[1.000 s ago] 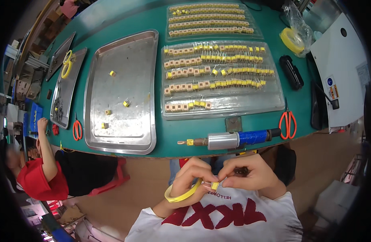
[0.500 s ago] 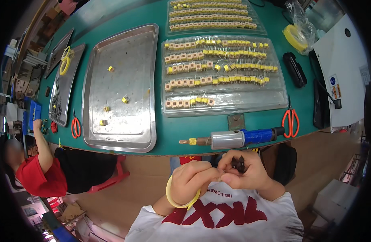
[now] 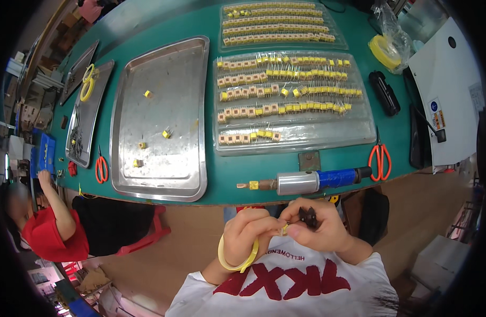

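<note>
close to the chest, over a white shirt with red lettering, both hands meet. the left hand is curled shut, a ring of yellow tape hanging around its wrist side, and its fingertips pinch a small yellow component together with the right hand. the right hand is also closed, with a small black tool held in its fingers just above the component.

just beyond the hands runs the edge of the green surface. on it, nearest, lies a silver cylinder tool with a blue handle, and to its right a pair of orange-handled scissors. left of these sits a large steel tray carrying a few scattered yellow parts. right of the tray, a clear plastic sheet holds rows of yellow and tan components, with another such sheet farther back. at the far right are a black case and a yellow tape roll in a bag.

far left, another person in a red top works at the surface.
</note>
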`<control>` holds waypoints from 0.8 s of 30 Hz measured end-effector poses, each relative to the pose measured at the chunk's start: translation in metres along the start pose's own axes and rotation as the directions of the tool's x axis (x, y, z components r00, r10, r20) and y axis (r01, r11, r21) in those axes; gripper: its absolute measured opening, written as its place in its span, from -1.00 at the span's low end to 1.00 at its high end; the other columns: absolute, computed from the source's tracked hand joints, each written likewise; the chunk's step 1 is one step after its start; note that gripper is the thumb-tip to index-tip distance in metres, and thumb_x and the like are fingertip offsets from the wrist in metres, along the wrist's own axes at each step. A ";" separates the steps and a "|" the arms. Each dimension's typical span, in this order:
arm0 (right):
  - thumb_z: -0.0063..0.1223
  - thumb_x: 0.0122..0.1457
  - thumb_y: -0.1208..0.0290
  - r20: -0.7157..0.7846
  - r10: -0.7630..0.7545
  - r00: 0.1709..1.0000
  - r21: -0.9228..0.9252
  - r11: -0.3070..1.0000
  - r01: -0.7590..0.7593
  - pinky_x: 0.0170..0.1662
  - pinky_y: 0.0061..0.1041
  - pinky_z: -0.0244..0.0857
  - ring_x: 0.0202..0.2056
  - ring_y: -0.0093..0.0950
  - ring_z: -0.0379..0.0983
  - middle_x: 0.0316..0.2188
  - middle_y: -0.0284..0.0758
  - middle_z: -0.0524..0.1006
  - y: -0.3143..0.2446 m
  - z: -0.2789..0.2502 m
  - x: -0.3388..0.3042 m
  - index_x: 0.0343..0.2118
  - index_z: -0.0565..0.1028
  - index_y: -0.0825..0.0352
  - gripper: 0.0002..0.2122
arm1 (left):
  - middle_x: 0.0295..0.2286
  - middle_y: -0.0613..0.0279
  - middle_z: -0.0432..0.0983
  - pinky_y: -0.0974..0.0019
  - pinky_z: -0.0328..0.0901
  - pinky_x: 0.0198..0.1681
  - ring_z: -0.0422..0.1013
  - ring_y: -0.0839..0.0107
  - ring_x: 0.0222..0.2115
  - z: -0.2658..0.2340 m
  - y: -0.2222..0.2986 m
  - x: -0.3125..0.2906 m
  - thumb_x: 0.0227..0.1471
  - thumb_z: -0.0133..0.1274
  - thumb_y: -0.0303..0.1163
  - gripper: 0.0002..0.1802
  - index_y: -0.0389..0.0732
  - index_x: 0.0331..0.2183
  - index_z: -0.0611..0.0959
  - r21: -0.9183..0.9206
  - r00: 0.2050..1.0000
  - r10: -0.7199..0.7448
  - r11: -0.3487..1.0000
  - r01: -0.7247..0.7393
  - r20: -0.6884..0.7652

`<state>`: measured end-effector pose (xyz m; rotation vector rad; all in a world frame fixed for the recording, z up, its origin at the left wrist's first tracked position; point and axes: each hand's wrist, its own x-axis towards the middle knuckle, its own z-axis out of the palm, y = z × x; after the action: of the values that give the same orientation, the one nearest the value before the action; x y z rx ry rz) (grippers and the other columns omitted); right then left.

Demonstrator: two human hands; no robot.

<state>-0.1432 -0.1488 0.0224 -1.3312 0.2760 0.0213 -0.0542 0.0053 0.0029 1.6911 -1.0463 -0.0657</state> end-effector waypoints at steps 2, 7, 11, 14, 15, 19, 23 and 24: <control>0.06 0.02 0.53 -0.017 -0.013 1.000 -0.036 0.999 0.012 -0.48 -0.75 0.10 -0.52 -0.77 0.23 -0.55 -0.47 0.41 -0.002 0.002 0.000 -0.37 0.46 0.41 -0.89 | -0.44 0.20 0.33 0.43 0.27 -0.45 0.33 0.40 -0.51 0.001 0.000 -0.002 -0.24 0.15 -0.73 -0.71 -0.20 -0.39 0.54 -0.003 1.000 -0.007 1.000 0.007 0.005; 0.00 0.08 0.51 -0.046 -0.029 0.999 -0.038 0.999 0.028 -0.37 -0.72 0.23 -0.45 -0.74 0.31 -0.50 -0.44 0.46 0.010 0.002 0.000 -0.37 0.44 0.43 -0.90 | -0.47 0.22 0.37 0.33 0.31 -0.50 0.40 0.30 -0.53 0.006 0.000 -0.001 -0.27 0.19 -0.67 -0.69 -0.17 -0.38 0.59 0.061 0.999 0.008 0.998 -0.006 -0.044; 0.04 0.11 0.50 0.010 -0.076 0.997 0.064 0.995 0.075 -0.36 -0.73 0.20 -0.45 -0.75 0.29 -0.49 -0.45 0.47 0.011 0.005 0.000 -0.30 0.46 0.42 -0.87 | -0.42 0.18 0.39 0.38 0.32 -0.45 0.41 0.32 -0.47 0.002 0.001 -0.004 -0.19 0.14 -0.67 -0.74 -0.19 -0.36 0.55 0.058 0.999 -0.018 0.998 0.021 -0.045; 0.11 0.10 0.45 0.111 -0.137 0.984 0.018 0.991 0.135 -0.43 -0.74 0.13 -0.49 -0.78 0.23 -0.51 -0.49 0.46 0.009 -0.005 0.001 -0.26 0.48 0.40 -0.82 | -0.40 0.16 0.36 0.41 0.30 -0.44 0.37 0.38 -0.46 0.001 -0.002 -0.012 -0.12 0.11 -0.65 -0.79 -0.23 -0.36 0.51 -0.219 0.982 -0.184 0.961 0.170 -0.045; 0.14 0.09 0.43 0.182 -0.137 0.974 0.033 0.991 0.133 -0.44 -0.74 0.12 -0.49 -0.78 0.23 -0.52 -0.49 0.46 0.010 -0.008 0.001 -0.24 0.49 0.39 -0.80 | -0.40 0.16 0.34 0.44 0.28 -0.41 0.33 0.43 -0.45 0.001 -0.002 -0.011 -0.09 0.10 -0.64 -0.82 -0.26 -0.37 0.49 -0.276 0.981 -0.191 0.945 0.175 -0.034; 0.17 0.07 0.40 0.172 -0.195 0.965 0.022 0.981 0.195 -0.47 -0.74 0.09 -0.52 -0.78 0.20 -0.55 -0.51 0.44 0.010 -0.006 0.003 -0.24 0.50 0.39 -0.78 | -0.40 0.17 0.34 0.45 0.27 -0.39 0.32 0.44 -0.45 0.002 -0.003 -0.013 -0.08 0.09 -0.63 -0.84 -0.27 -0.37 0.49 -0.305 0.984 -0.178 0.938 0.166 -0.013; 0.21 0.03 0.45 0.143 -0.216 0.966 0.059 0.976 0.209 -0.54 -0.72 0.05 -0.60 -0.77 0.16 -0.61 -0.52 0.37 0.013 -0.006 0.007 -0.35 0.51 0.41 -0.83 | -0.39 0.16 0.35 0.44 0.28 -0.37 0.32 0.43 -0.44 0.002 -0.001 -0.011 -0.10 0.09 -0.65 -0.81 -0.27 -0.36 0.49 -0.326 0.983 -0.182 0.928 0.180 0.024; 0.22 0.03 0.44 0.156 -0.210 0.965 0.066 0.977 0.202 -0.55 -0.72 0.04 -0.60 -0.77 0.14 -0.63 -0.52 0.35 0.015 -0.006 0.007 -0.36 0.50 0.41 -0.82 | -0.39 0.16 0.35 0.44 0.28 -0.38 0.33 0.42 -0.44 0.001 0.000 -0.011 -0.11 0.10 -0.67 -0.79 -0.27 -0.35 0.49 -0.313 0.983 -0.178 0.933 0.180 0.036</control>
<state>-0.1402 -0.1521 0.0053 -1.2948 -0.0015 -0.0519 -0.0610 0.0112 -0.0026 1.4879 -0.8335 -0.3404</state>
